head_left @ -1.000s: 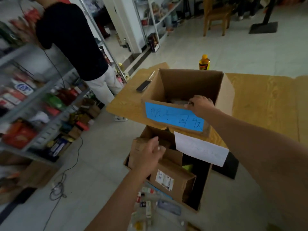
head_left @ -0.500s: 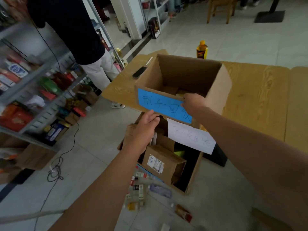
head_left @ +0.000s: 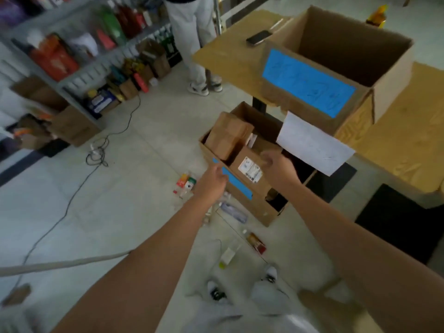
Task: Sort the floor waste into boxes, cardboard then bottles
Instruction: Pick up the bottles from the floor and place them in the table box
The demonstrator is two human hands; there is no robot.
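On the floor stands a cardboard box (head_left: pixel 242 205) with a blue strip on its front wall, stuffed with folded brown cardboard pieces (head_left: pixel 227 138). My left hand (head_left: pixel 213 180) hovers at its near-left rim, fingers loosely curled and holding nothing. Over the box's middle is my right hand (head_left: pixel 278 164), also loosely curled and empty. A larger open box (head_left: pixel 389 68) with a blue label sits on the wooden table (head_left: pixel 228 56). Several bottles lie on the floor: a clear one (head_left: pixel 234 210), a red one (head_left: pixel 256 242), one with a yellow cap (head_left: pixel 227 255).
Small cartons (head_left: pixel 185 183) lie left of the floor box. A white paper sheet (head_left: pixel 312 145) hangs off the table edge. A phone (head_left: pixel 258 37) lies on the table. Another person's legs (head_left: pixel 192 44) stand by the stocked shelves (head_left: pixel 79 58). A cable (head_left: pixel 72 195) crosses the floor.
The view has tipped down toward the floor. My right hand let go of the table box's rim and dropped over the floor box; my left hand moved to that box's near rim.
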